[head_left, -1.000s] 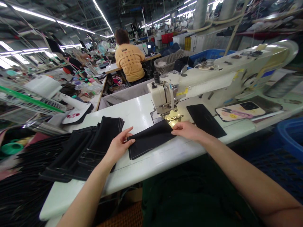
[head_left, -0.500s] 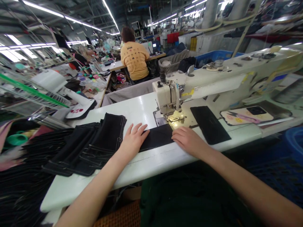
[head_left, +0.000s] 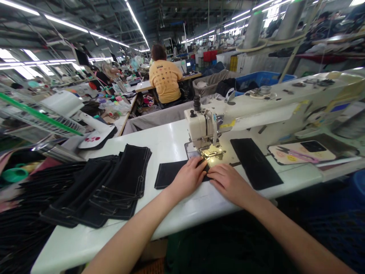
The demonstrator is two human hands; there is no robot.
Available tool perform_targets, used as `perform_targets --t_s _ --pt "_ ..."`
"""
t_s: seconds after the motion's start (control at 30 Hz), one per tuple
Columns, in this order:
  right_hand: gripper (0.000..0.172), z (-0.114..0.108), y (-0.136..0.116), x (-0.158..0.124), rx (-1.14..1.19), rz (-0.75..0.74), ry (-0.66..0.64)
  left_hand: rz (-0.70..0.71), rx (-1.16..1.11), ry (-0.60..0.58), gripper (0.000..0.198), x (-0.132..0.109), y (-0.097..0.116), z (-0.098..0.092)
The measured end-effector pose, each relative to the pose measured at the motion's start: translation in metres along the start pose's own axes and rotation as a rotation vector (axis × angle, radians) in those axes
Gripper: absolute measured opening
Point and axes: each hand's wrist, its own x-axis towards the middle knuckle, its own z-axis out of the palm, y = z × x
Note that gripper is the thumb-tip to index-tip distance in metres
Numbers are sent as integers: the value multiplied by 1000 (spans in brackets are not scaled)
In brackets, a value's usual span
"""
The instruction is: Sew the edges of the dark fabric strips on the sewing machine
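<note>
A black fabric piece (head_left: pixel 170 173) lies on the white sewing table (head_left: pixel 168 135), its right end beside the lit presser foot of the sewing machine (head_left: pixel 201 127). On that piece, close to the foot, rests my left hand (head_left: pixel 189 175), its fingers bunched with the tips on the cloth. My right hand (head_left: pixel 228 182) is just to the right, fingers together and pressing the same cloth's right end. The two hands nearly touch. Another black piece (head_left: pixel 255 161) lies flat right of the machine's needle area.
Stacked black pieces (head_left: pixel 122 182) with light stitching lie at the left, near a dark fabric heap (head_left: pixel 25 213). Small scissors (head_left: pixel 298 154) and a phone (head_left: pixel 313 146) lie at the right. A person in a yellow shirt (head_left: pixel 165 82) sits ahead.
My left hand has moved right along the cloth to near the presser foot, and its spread fingers have drawn together. The view has shifted slightly. My right hand stays at the cloth's right end.
</note>
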Motion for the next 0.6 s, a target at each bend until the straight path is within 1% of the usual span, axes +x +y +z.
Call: perform_targets --t_s 0.1,0.27,0.6 --pt "17 0 4 1 13 8 2 -37 5 -14 34 3 -3 -2" --pt "18 -2 8 2 13 12 11 -16 6 -5 35 5 -7 1" --pt "20 -1 7 4 1 33 8 -11 -25 10 36 6 -15 4"
